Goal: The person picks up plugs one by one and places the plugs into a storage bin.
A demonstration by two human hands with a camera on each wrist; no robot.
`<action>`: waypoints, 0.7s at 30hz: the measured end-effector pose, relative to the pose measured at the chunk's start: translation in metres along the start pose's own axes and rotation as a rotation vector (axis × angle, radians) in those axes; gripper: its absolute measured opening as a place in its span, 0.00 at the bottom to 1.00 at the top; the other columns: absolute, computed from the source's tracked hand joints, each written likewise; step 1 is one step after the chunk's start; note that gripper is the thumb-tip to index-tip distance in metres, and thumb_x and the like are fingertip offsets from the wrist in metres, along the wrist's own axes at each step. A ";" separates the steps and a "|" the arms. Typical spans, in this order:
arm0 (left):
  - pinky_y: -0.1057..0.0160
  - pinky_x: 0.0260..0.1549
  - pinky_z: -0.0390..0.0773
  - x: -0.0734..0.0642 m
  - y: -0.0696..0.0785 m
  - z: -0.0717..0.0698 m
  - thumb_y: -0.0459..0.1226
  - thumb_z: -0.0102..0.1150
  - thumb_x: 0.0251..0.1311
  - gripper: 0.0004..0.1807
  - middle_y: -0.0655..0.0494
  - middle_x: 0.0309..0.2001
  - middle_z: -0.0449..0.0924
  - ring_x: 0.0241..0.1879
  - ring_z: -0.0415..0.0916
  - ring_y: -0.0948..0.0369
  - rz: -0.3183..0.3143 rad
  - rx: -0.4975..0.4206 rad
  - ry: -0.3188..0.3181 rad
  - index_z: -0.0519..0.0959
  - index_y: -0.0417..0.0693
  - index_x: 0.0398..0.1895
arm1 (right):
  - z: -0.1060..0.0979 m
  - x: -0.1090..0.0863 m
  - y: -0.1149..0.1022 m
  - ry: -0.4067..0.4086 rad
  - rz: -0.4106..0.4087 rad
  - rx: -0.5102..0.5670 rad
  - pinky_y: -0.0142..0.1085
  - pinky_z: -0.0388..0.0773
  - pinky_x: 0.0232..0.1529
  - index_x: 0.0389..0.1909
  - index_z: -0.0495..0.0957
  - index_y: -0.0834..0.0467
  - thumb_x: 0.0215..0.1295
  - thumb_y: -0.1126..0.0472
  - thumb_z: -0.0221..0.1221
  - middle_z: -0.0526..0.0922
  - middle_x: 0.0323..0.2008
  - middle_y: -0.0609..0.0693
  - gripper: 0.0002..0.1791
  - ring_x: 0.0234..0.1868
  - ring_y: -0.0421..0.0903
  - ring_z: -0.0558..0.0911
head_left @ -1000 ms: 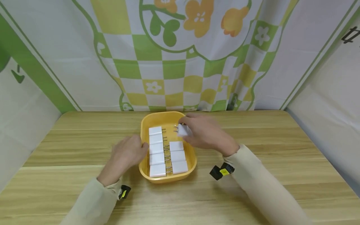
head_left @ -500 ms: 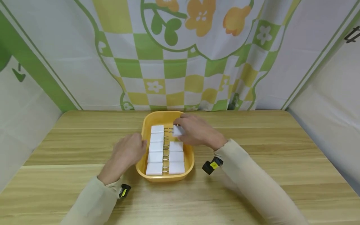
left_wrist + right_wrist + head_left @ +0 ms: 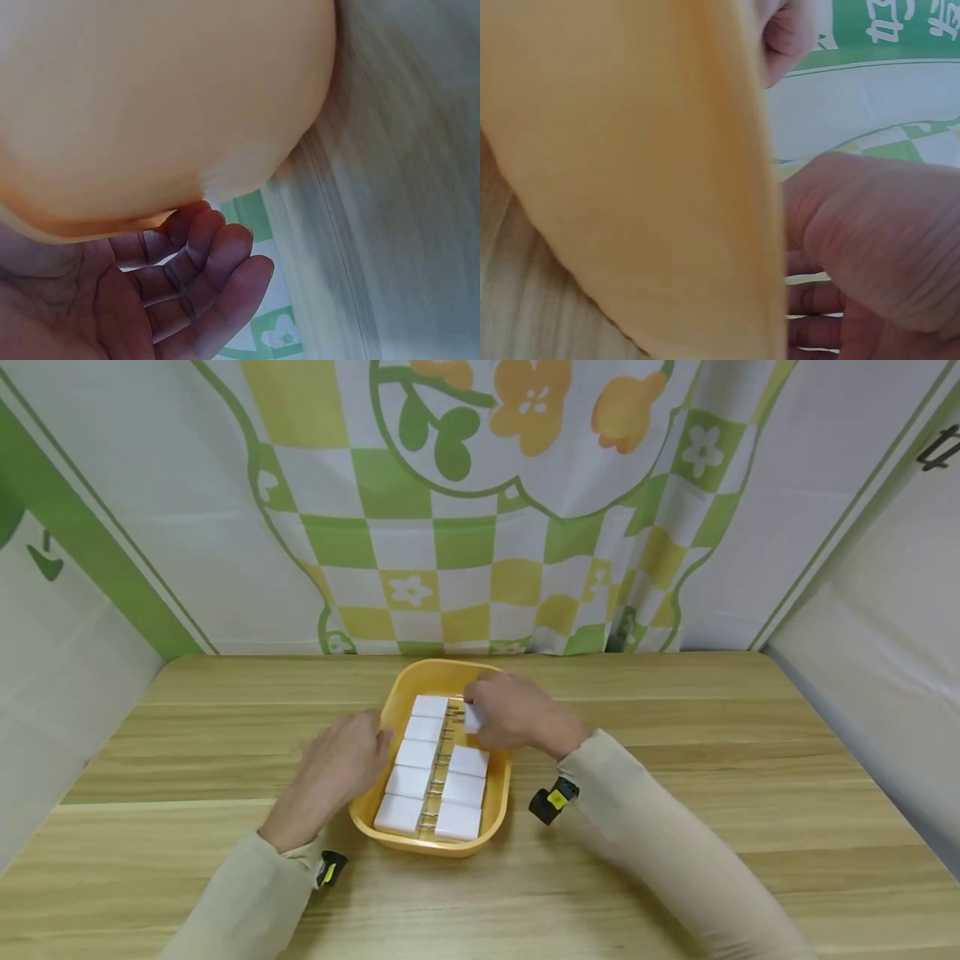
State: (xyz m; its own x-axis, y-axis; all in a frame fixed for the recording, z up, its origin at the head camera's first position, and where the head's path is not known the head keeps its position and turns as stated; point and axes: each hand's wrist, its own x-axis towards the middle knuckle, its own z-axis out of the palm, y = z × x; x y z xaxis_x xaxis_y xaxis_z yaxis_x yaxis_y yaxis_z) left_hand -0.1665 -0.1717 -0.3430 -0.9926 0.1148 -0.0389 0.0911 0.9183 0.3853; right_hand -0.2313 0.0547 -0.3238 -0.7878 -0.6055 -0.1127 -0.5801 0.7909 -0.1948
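Note:
My left hand (image 3: 337,760) holds the left rim of a yellow plastic basin (image 3: 442,675), its thumb at the rim. In the left wrist view, that hand's fingers (image 3: 217,262) curl against the basin's outer wall (image 3: 172,97). Over the basin's far right part, my right hand (image 3: 519,712) grips a white plug charger (image 3: 472,717), its metal prongs facing left. Several white chargers (image 3: 415,753) lie in a left column, prongs facing right. Three more (image 3: 462,790) form a right column, nearer to me. The right wrist view shows the right hand (image 3: 885,240) behind the basin wall, which hides its charger.
The basin stands on a light wooden table (image 3: 225,735). A checked green, yellow and white curtain (image 3: 465,543) hangs along the table's back edge. White cloth walls rise at both sides. Each wrist carries a small black camera (image 3: 553,800).
The right hand has moved left and slightly nearer with the charger, toward the left column's prongs. The basin has turned, its near end swinging left. The left hand has stayed nearly in place.

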 end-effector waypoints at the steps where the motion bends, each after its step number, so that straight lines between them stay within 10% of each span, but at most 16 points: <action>1: 0.55 0.20 0.72 0.000 0.000 0.000 0.39 0.48 0.75 0.15 0.49 0.24 0.73 0.23 0.72 0.53 0.003 0.007 0.002 0.77 0.34 0.43 | 0.001 0.001 -0.001 -0.014 0.014 -0.019 0.37 0.77 0.37 0.50 0.80 0.56 0.59 0.59 0.67 0.79 0.42 0.47 0.17 0.38 0.44 0.77; 13: 0.47 0.21 0.74 0.000 -0.001 0.006 0.39 0.44 0.75 0.16 0.45 0.24 0.74 0.23 0.74 0.49 0.009 0.080 0.026 0.76 0.36 0.35 | 0.008 0.005 -0.003 -0.089 0.024 -0.147 0.36 0.70 0.32 0.35 0.78 0.54 0.62 0.61 0.65 0.77 0.32 0.46 0.04 0.31 0.44 0.74; 21: 0.41 0.25 0.76 0.001 0.001 0.007 0.39 0.43 0.75 0.16 0.40 0.28 0.77 0.27 0.78 0.43 -0.007 0.098 0.021 0.76 0.33 0.42 | 0.010 0.007 -0.002 -0.102 -0.003 -0.169 0.35 0.62 0.28 0.23 0.71 0.51 0.65 0.58 0.64 0.72 0.25 0.44 0.13 0.24 0.41 0.67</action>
State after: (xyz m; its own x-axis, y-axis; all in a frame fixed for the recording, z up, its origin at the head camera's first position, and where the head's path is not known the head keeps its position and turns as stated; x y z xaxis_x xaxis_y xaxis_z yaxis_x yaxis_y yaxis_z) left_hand -0.1669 -0.1681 -0.3497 -0.9946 0.1011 -0.0215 0.0904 0.9519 0.2928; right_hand -0.2331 0.0481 -0.3343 -0.7657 -0.6072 -0.2123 -0.6160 0.7872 -0.0296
